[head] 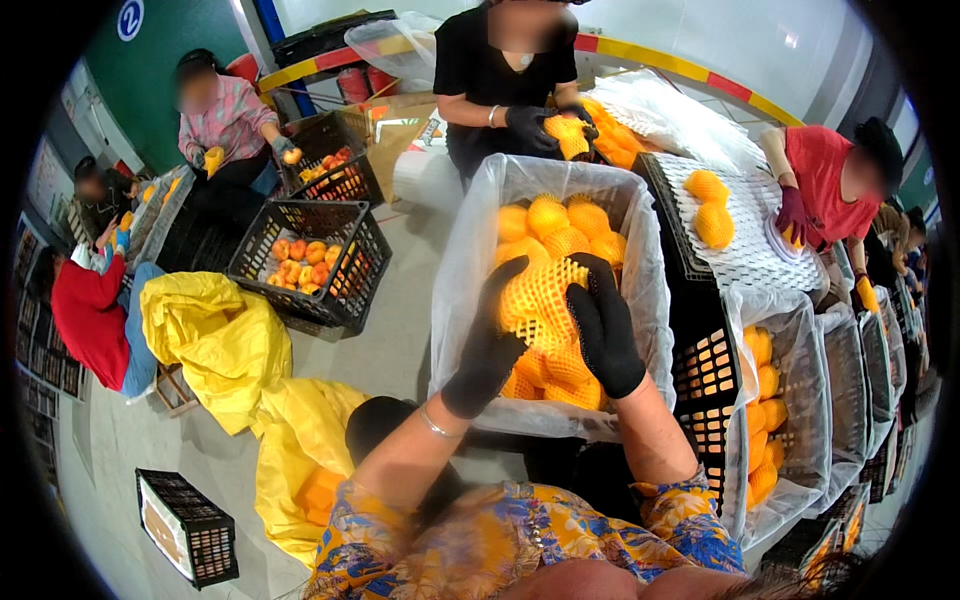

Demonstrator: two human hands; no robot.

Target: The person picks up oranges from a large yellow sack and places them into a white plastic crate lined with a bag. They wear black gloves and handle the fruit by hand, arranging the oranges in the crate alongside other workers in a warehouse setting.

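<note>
Between my hands is a yellow foam fruit net point(546, 296), bulging at the top, with looser open mesh at its lower end. My left hand point(491, 341), in a black glove, grips its left side. My right hand point(609, 330), also black-gloved, holds its right side with the fingertips near the upper edge. Whether a fruit fills the net cannot be fully seen. Both hands are above a crate lined with clear plastic film point(459, 300). Inside that crate lie several fruits in yellow foam nets point(547, 216), partly hidden by my hands.
Left stands a black crate of peaches point(307, 262), beside a yellow sack point(217, 330). Lined crates of netted fruit point(765, 420) stand right, by a foam-covered surface point(757, 225). A person point(510, 82) across from me holds a netted fruit point(568, 136); others sit around.
</note>
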